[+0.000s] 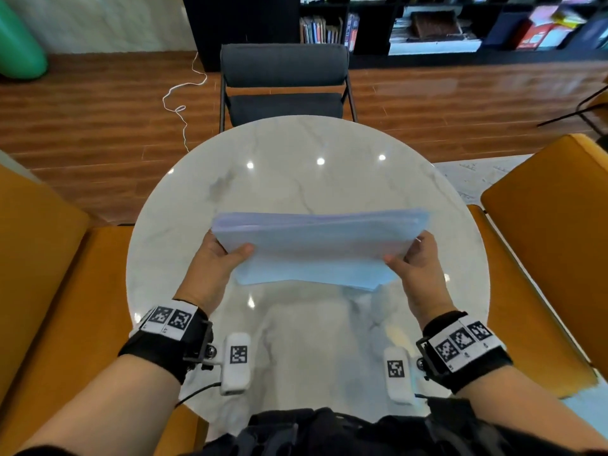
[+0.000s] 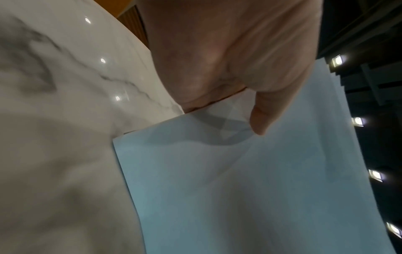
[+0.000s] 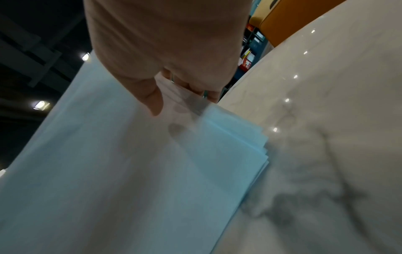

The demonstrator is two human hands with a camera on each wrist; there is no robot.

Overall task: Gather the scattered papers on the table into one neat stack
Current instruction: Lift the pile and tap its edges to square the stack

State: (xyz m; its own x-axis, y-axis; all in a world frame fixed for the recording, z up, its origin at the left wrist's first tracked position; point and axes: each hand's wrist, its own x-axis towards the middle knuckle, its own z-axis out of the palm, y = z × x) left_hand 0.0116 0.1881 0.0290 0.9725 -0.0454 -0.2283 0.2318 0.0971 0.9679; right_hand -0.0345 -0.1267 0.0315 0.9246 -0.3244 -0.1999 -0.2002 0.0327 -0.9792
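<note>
A sheaf of pale blue-white papers [image 1: 316, 248] is held between both hands above the round marble table [image 1: 296, 179], tilted with its near edge low. My left hand [image 1: 220, 255] grips the left edge, thumb on top and fingers hidden underneath. At the right edge my right hand [image 1: 411, 261] grips the same way. In the left wrist view the left hand's thumb [image 2: 261, 118] presses on the papers [image 2: 239, 189]. In the right wrist view the right hand's thumb [image 3: 152, 101] lies on the papers [image 3: 130, 171], whose sheet edges fan slightly at the near corner.
A dark grey chair [image 1: 284, 83] stands at the table's far side. Orange seats flank it on the left [image 1: 49, 291] and right [image 1: 543, 258]. Bookshelves [image 1: 427, 24] line the back wall, and a white cable [image 1: 179, 103] lies on the wooden floor.
</note>
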